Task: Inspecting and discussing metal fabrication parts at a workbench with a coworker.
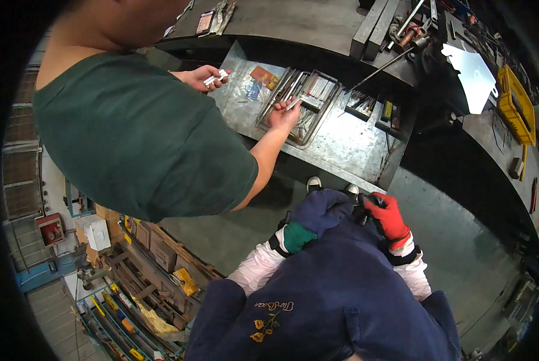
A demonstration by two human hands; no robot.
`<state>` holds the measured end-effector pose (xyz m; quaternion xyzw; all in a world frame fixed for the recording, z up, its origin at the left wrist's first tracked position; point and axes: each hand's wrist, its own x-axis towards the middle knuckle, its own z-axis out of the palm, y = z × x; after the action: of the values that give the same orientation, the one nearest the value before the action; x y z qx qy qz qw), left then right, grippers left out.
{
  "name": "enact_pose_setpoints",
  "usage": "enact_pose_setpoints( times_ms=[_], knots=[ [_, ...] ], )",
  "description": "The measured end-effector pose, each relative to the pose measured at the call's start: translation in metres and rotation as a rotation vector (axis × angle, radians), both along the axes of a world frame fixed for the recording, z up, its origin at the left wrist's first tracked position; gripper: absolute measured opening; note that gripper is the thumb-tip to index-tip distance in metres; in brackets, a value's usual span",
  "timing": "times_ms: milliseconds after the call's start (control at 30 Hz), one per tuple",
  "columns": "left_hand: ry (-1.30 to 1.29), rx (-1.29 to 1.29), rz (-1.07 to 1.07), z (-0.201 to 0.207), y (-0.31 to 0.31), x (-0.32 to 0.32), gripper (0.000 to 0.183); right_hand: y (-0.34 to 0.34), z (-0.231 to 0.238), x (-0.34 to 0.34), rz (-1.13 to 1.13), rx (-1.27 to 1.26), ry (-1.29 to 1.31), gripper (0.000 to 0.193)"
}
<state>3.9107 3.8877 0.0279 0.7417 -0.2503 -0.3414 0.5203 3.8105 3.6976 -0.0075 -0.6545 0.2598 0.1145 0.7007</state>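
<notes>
Wearer's clothing: dark blue garment with a small embroidered flower, nearest the camera; pale sleeves with dark cuff bands.
Left hand: wrapped inside a dark blue cloth with a green cuff showing at the wrist; its fingers are hidden, so whether they are curled or spread cannot be told.
Right hand: in a red glove, fingers curled closed around a small dark object held just beside the cloth; what the object is cannot be made out.
Shoes: pale toe caps on the grey floor, just beyond the hands.
Step in hand: judged to be wiping or covering the small dark object with the cloth, both hands held together at waist height.
Next move: would call for a firm hold by the red glove while the cloth hand works around the object.
Co-worker: a person in a green shirt stands to the left, one hand holding small white pieces, the other hand reaching into a metal tray.
Bench: grey steel top carrying the tray of long metal rods and a clear bag with coloured packets.
Far side: upper bench with bars and tools, yellow bins at right.
</notes>
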Motion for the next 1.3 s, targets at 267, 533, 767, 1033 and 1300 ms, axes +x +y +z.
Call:
enact_pose_setpoints(
  times_ms=[267,533,767,1033,1300],
  knots=[
    [-0.128,-0.051,-0.027,-0.009,0.006,0.000,0.022,0.003,0.008,0.002,0.040,-0.037,0.027,0.025],
    [-0.101,-0.017,-0.010,-0.007,0.003,-0.002,0.021,0.004,0.013,0.002,0.003,0.003,0.031,0.026],
    [-0.061,-0.021,-0.035,-0.011,-0.001,-0.004,0.020,-0.002,0.014,-0.001,0.007,0.024,0.104,0.029],
    [-0.122,-0.059,0.031,-0.008,-0.006,-0.009,0.020,0.000,0.018,-0.003,-0.056,-0.021,0.014,0.026],
    [-0.123,0.052,-0.002,-0.010,-0.004,-0.015,0.022,-0.007,0.012,-0.009,-0.016,0.054,0.054,0.026]
  ],
)
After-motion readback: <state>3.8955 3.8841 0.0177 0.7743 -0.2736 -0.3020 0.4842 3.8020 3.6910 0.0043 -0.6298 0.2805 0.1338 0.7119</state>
